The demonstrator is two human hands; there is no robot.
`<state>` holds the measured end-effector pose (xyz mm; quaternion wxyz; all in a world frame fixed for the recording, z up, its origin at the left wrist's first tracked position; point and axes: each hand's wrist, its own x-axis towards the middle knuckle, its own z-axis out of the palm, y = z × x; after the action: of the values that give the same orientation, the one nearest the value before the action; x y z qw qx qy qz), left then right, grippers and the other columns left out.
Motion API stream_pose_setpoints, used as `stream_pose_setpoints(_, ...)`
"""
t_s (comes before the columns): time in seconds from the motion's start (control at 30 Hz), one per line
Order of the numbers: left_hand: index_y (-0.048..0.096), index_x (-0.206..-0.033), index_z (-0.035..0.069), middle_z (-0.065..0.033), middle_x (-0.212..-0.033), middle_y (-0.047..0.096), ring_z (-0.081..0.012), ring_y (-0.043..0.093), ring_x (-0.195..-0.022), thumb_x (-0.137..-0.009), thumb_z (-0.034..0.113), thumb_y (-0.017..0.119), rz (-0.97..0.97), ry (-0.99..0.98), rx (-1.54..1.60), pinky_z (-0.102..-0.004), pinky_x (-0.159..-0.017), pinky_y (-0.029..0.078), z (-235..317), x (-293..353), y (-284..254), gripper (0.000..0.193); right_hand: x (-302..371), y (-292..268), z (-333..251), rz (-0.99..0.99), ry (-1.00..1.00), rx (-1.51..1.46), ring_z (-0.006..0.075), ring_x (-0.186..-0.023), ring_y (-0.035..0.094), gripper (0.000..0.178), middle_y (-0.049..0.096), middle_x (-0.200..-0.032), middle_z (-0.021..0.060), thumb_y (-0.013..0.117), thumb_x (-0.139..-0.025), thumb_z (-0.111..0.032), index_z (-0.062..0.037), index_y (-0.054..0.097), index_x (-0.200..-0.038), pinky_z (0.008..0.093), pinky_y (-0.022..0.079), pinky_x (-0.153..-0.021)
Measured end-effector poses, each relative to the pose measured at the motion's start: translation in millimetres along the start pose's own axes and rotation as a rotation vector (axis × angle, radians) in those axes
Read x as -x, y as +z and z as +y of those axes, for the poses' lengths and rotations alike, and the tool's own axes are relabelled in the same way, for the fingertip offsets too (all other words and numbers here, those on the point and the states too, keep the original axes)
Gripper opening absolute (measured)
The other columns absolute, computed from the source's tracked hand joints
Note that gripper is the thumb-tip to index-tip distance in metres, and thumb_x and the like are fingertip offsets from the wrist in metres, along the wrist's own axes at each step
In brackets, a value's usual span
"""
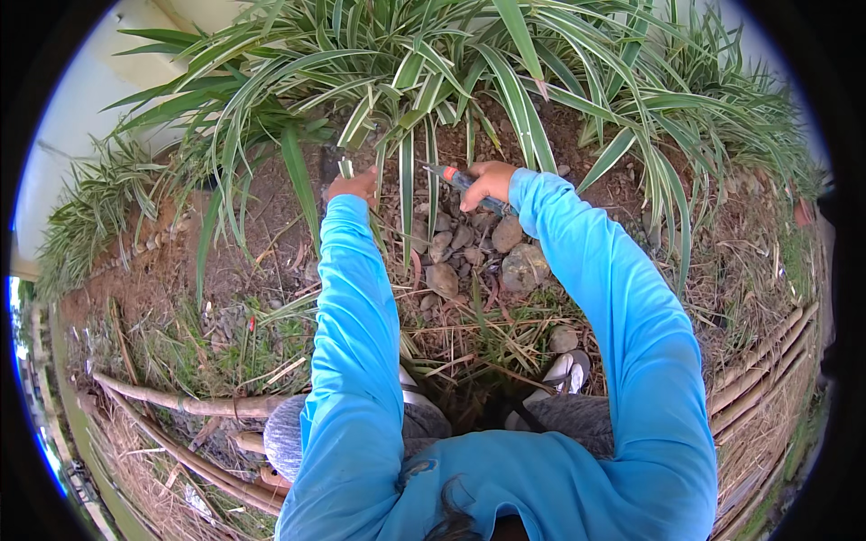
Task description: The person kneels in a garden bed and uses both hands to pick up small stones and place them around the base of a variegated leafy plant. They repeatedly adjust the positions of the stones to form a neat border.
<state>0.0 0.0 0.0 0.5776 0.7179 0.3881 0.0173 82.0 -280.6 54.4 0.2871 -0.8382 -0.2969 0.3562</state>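
Long green leaves with white edges arch over the bed from a striped plant [410,68]. My left hand [354,186] is closed around a striped leaf [345,168], whose pale, short end stands up above the fingers. To its right, my right hand [490,186] grips a pair of pruning shears [456,177] with grey-blue handles and an orange-red part. The shears point left, their narrow tip beside hanging leaves between my two hands. Part of their handle is hidden under my palm.
Below my hands lies a cluster of stones [469,251] on brown soil. Bamboo poles [194,403] run along the left, with more poles [762,365] at the right. A pale wall [99,81] rises behind the plants. My shoe [566,371] rests near the stones.
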Motion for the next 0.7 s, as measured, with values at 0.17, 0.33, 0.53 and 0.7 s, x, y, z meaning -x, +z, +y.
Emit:
stream_pose_setpoints(0.17,0.049,-0.121,-0.008,-0.0194,-0.101,0.067,-0.0279,0.068,-0.070,-0.080,0.042,0.074,0.098,-0.073,-0.151,-0.0408,-0.058,0.055,-18,-40,50,0.069,-23,0,-10,0.134,0.120,0.122,0.0354,-0.095,0.061,0.068,0.064,-0.103,0.0226,0.079,-0.050,-0.042,0.0019,0.066,-0.101,0.0379,0.047,-0.083)
stream_pose_setpoints(0.33,0.052,-0.116,-0.005,-0.0174,-0.095,0.068,-0.0286,0.068,-0.061,-0.086,0.032,0.069,-0.016,-0.113,0.093,-0.0383,-0.046,0.053,-4,-15,75,0.051,-39,-5,-12,0.027,0.075,0.113,0.0319,-0.095,0.060,0.064,0.064,-0.102,0.0193,0.079,-0.053,-0.038,0.0004,0.065,-0.102,0.0368,0.044,-0.084)
stream_pose_setpoints(0.53,0.063,-0.100,0.002,-0.0085,-0.080,0.069,-0.0177,0.063,-0.055,-0.092,0.028,0.061,-0.129,-0.112,0.229,-0.0335,-0.043,0.048,-2,7,66,0.027,-51,-11,-23,-0.025,0.037,0.083,0.0302,-0.096,0.060,0.066,0.065,-0.104,0.0180,0.078,-0.052,-0.036,-0.0013,0.066,-0.106,0.0354,0.044,-0.085)
stream_pose_setpoints(0.7,0.065,-0.095,0.005,-0.0066,-0.073,0.069,-0.0160,0.060,-0.051,-0.093,0.028,0.060,-0.065,-0.138,0.128,-0.0323,-0.045,0.049,-1,6,59,0.023,-65,-14,-33,-0.057,-0.024,0.194,0.0302,-0.095,0.061,0.065,0.066,-0.102,0.0173,0.078,-0.052,-0.036,-0.0024,0.067,-0.106,0.0361,0.045,-0.083)
